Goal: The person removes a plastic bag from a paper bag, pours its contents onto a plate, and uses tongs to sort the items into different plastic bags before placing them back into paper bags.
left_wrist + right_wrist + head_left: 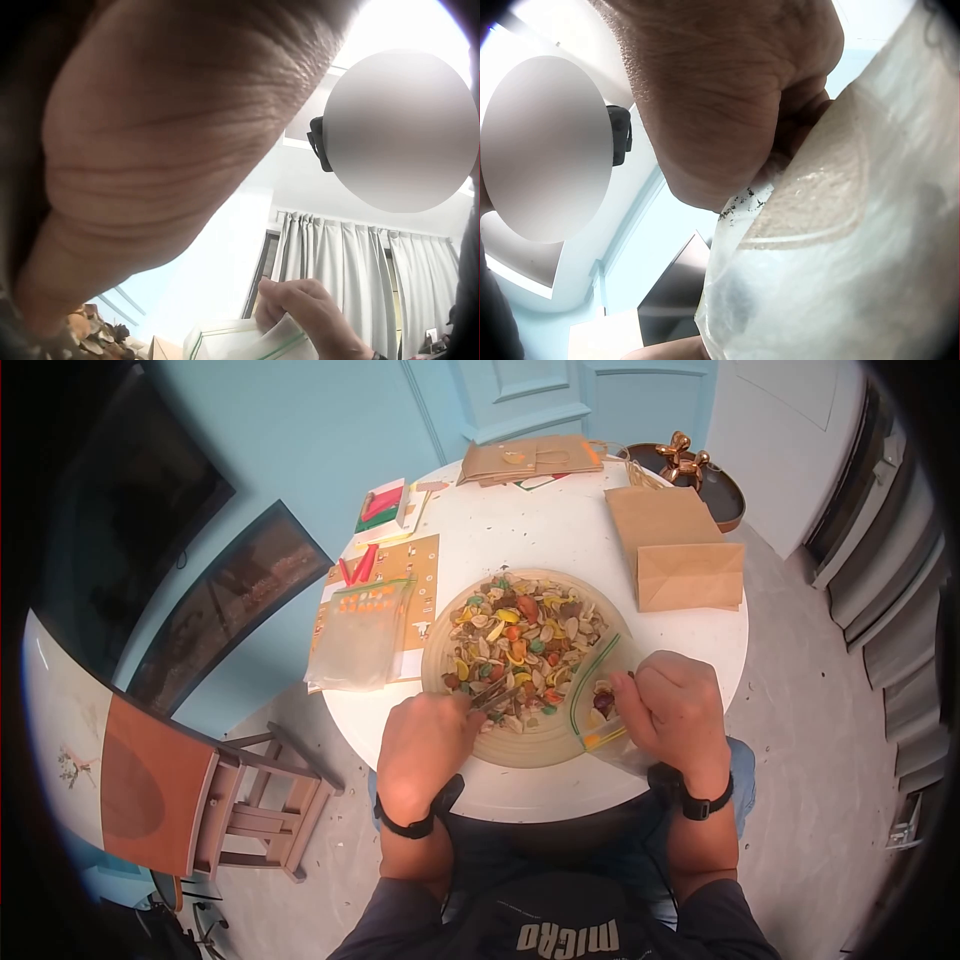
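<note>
A round pale tray point(500, 747) on the white table holds a heap of potpourri point(515, 635), dried petals, pods and slices in brown, yellow, green and orange. At the tray's lower left, my left hand point(425, 745) grips slim tongs point(490, 694), whose tips lie among the pieces. My right hand point(680, 710) holds a clear zip bag point(618, 660) by its side, over the tray's right edge. The bag's green-lined mouth gapes toward the heap, and a dark red piece point(604, 701) shows inside. In the right wrist view the bag's cloudy side point(840, 277) hangs beside the curled fingers.
Left of the tray lie a filled zip bag point(360, 640), a patterned brown sheet point(425, 570) and red clips point(360, 567). Farther back are a small box point(383, 508) and stacked kraft bags point(530, 458). A folded paper bag point(685, 550) lies at the right.
</note>
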A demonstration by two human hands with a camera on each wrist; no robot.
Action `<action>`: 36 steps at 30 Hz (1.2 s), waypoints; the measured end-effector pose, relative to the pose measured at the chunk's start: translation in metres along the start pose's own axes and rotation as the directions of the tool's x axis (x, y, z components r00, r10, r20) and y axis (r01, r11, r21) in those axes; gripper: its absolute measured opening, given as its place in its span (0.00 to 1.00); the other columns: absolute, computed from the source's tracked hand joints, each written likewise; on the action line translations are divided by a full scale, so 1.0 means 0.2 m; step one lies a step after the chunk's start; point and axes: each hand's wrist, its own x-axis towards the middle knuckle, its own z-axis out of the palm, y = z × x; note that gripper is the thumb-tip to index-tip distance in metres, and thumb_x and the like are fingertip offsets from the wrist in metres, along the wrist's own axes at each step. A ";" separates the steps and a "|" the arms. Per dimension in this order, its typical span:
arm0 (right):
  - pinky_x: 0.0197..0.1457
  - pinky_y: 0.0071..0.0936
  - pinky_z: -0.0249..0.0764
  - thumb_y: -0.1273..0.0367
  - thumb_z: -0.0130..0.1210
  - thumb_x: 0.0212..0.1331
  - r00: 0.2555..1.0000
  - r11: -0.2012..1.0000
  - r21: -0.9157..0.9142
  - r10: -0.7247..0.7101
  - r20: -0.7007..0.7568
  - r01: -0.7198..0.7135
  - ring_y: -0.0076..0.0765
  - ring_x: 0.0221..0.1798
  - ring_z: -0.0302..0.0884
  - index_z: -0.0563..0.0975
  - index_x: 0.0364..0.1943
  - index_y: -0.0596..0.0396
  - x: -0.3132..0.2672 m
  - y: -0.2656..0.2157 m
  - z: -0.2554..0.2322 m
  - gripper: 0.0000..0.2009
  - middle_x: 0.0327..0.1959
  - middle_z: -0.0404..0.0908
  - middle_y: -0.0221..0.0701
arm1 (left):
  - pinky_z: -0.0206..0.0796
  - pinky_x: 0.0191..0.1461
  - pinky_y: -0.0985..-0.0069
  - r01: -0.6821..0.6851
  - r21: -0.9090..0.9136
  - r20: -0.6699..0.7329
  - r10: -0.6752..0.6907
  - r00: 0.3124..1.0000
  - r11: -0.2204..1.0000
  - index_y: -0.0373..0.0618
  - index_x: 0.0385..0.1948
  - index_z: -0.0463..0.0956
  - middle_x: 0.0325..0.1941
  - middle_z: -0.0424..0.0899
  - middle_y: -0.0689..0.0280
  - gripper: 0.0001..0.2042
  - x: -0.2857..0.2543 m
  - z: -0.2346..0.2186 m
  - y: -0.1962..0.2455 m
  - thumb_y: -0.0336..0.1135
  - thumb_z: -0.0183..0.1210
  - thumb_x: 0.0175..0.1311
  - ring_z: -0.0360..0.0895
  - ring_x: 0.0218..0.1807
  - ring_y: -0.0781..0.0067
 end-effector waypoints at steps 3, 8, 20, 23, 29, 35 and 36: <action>0.24 0.42 0.69 0.72 0.73 0.65 1.000 1.000 0.006 0.000 -0.003 0.000 0.42 0.21 0.74 0.74 0.19 0.54 0.00 0.00 0.00 0.20 0.19 0.71 0.32 | 0.81 0.42 0.51 -0.001 -0.030 -0.010 0.001 1.000 1.000 0.43 0.32 0.90 0.28 0.89 0.49 0.11 0.00 -0.02 -0.01 0.41 0.73 0.68 0.89 0.34 0.41; 0.25 0.42 0.70 0.72 0.73 0.65 1.000 1.000 0.015 0.002 -0.007 -0.002 0.43 0.22 0.75 0.74 0.20 0.54 -0.01 0.01 0.00 0.18 0.20 0.72 0.32 | 0.80 0.40 0.51 0.018 -0.079 -0.068 -0.023 0.997 0.997 0.44 0.35 0.91 0.28 0.89 0.50 0.09 -0.04 -0.09 -0.01 0.40 0.74 0.67 0.88 0.35 0.41; 0.26 0.43 0.73 0.71 0.73 0.65 1.000 0.999 0.007 0.031 -0.003 -0.031 0.45 0.23 0.77 0.75 0.21 0.53 0.00 0.01 0.00 0.18 0.21 0.72 0.33 | 0.78 0.39 0.57 -0.261 -0.237 -0.166 0.226 0.960 0.936 0.40 0.45 0.91 0.33 0.90 0.51 0.11 0.04 -0.14 0.29 0.36 0.77 0.66 0.88 0.34 0.45; 0.25 0.43 0.72 0.71 0.73 0.65 1.000 1.000 -0.005 0.025 0.001 -0.025 0.45 0.22 0.76 0.75 0.21 0.54 0.00 0.02 0.00 0.18 0.20 0.71 0.33 | 0.79 0.39 0.58 -0.244 -0.307 -0.116 0.218 0.969 0.920 0.40 0.47 0.91 0.33 0.90 0.52 0.14 0.05 -0.14 0.34 0.37 0.78 0.65 0.88 0.34 0.46; 0.24 0.41 0.67 0.76 0.72 0.63 0.995 1.000 0.009 0.024 -0.100 -0.023 0.45 0.20 0.72 0.73 0.19 0.55 -0.02 0.07 -0.08 0.18 0.19 0.73 0.33 | 0.78 0.39 0.59 -0.075 -0.339 -0.230 -0.006 0.973 0.938 0.37 0.47 0.90 0.34 0.90 0.51 0.17 -0.02 -0.19 0.23 0.36 0.81 0.60 0.88 0.33 0.50; 0.25 0.35 0.65 0.79 0.68 0.65 0.852 1.000 0.006 0.005 -0.524 -0.002 0.36 0.20 0.70 0.75 0.21 0.61 -0.07 0.13 -0.29 0.16 0.20 0.76 0.33 | 0.76 0.37 0.63 -0.001 -0.307 -0.208 -0.065 0.976 0.952 0.32 0.50 0.90 0.35 0.91 0.48 0.18 -0.03 -0.20 0.10 0.32 0.80 0.60 0.85 0.29 0.56; 0.26 0.33 0.65 0.80 0.68 0.67 0.836 1.000 -0.001 0.016 -0.548 -0.019 0.35 0.21 0.70 0.75 0.21 0.62 -0.07 0.17 -0.29 0.16 0.21 0.76 0.33 | 0.76 0.37 0.63 0.008 -0.298 -0.209 -0.074 0.975 0.955 0.32 0.50 0.90 0.34 0.91 0.48 0.18 -0.04 -0.20 0.09 0.32 0.80 0.60 0.85 0.29 0.56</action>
